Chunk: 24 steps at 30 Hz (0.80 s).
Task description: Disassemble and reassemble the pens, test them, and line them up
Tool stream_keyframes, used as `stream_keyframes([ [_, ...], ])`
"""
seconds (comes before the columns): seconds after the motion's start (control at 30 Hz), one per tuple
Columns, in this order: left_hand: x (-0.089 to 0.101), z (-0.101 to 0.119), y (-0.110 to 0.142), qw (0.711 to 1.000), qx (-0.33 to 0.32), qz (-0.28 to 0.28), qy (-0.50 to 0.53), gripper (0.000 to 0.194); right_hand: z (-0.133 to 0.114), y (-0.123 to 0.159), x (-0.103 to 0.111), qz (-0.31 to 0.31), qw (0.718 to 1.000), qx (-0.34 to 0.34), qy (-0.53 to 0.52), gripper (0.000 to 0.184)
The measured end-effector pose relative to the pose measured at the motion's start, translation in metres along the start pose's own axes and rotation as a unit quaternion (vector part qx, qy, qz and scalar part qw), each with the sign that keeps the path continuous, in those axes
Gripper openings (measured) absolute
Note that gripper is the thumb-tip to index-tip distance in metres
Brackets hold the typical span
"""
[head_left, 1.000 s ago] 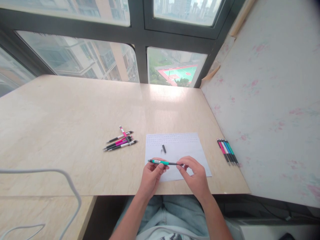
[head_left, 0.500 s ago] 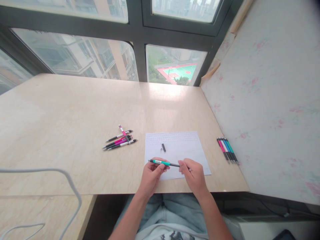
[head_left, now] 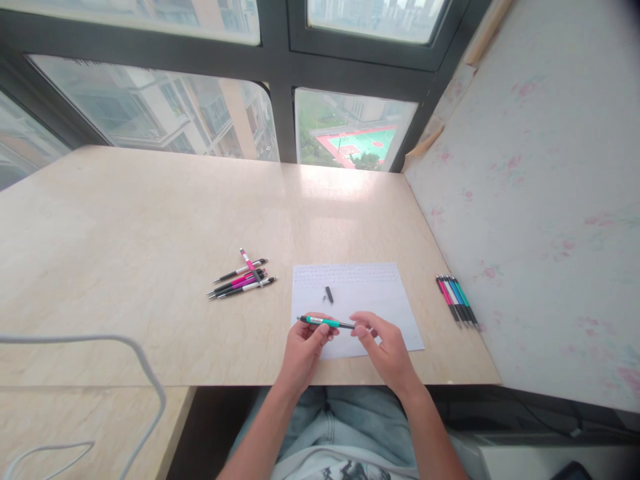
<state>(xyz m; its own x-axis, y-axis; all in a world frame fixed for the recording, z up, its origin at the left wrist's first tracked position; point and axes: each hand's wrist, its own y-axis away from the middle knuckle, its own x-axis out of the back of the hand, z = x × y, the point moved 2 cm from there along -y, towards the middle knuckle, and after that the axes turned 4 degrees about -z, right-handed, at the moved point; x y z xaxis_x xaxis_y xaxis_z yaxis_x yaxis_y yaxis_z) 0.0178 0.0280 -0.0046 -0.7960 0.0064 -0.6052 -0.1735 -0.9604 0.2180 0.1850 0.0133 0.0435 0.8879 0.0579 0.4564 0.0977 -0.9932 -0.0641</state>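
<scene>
My left hand is closed around the teal barrel of a mechanical pencil, which lies nearly level above the paper. Its narrow black end points right, without a grip sleeve over it. My right hand is at that end, thumb and curved forefinger close about the tip; the other fingers are bent and partly hidden. Beyond the hands, a black grip sleeve and a tiny metal tip piece lie on a white sheet of paper with lines of writing along its top.
Several pens or pencils in pink, purple, white and black lie in a loose pile at left. Another row of several lies side by side by the papered wall. A grey cable loops over the left front of the desk.
My right hand has loosened from a tight pinch and moved slightly left along the pencil's black end, its fingers more spread. My left hand keeps its hold.
</scene>
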Motion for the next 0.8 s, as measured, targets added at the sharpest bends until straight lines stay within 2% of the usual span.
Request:
stream_keyframes([
  [0.1,0.0000,-0.0002,-0.0002,1.000,0.000,0.004,0.002,0.016,0.0008,0.0002,0.0002,0.006,1.000,0.004,0.007,0.022],
  [0.2,-0.0003,-0.0003,-0.0001,1.000,0.001,-0.005,0.001,0.015,0.0027,0.0003,-0.0011,-0.026,1.000,-0.002,0.010,0.039],
  [0.23,-0.0002,-0.0004,0.0000,1.000,0.001,-0.006,0.002,0.015,0.0032,0.0003,-0.0013,-0.031,0.999,-0.003,0.006,0.039],
  [0.33,0.0006,-0.0010,0.0000,1.000,0.001,-0.004,0.004,0.015,0.0035,0.0007,-0.0006,-0.010,1.000,-0.001,-0.006,0.023],
  [0.4,0.0008,-0.0014,0.0000,1.000,0.004,-0.005,0.001,0.016,0.0030,0.0010,0.0001,0.010,1.000,0.004,-0.003,0.019],
  [0.43,0.0008,-0.0014,-0.0001,1.000,0.005,-0.007,-0.002,0.016,0.0027,0.0011,0.0003,0.012,1.000,0.004,0.001,0.019],
  [0.57,-0.0001,-0.0009,0.0003,1.000,0.006,-0.001,-0.010,0.017,0.0024,0.0012,-0.0004,-0.014,1.000,-0.003,0.010,0.039],
  [0.7,-0.0011,-0.0002,0.0005,1.000,0.006,0.005,-0.008,0.018,0.0015,0.0017,0.0002,-0.004,1.000,0.001,0.007,0.021],
  [0.77,-0.0016,0.0001,0.0005,1.000,0.007,0.006,-0.012,0.018,0.0011,0.0019,0.0005,0.001,1.000,0.005,0.018,0.022],
  [0.8,-0.0018,0.0003,0.0005,1.000,0.006,0.007,-0.014,0.019,0.0010,0.0019,0.0002,-0.004,1.000,0.008,0.022,0.028],
])
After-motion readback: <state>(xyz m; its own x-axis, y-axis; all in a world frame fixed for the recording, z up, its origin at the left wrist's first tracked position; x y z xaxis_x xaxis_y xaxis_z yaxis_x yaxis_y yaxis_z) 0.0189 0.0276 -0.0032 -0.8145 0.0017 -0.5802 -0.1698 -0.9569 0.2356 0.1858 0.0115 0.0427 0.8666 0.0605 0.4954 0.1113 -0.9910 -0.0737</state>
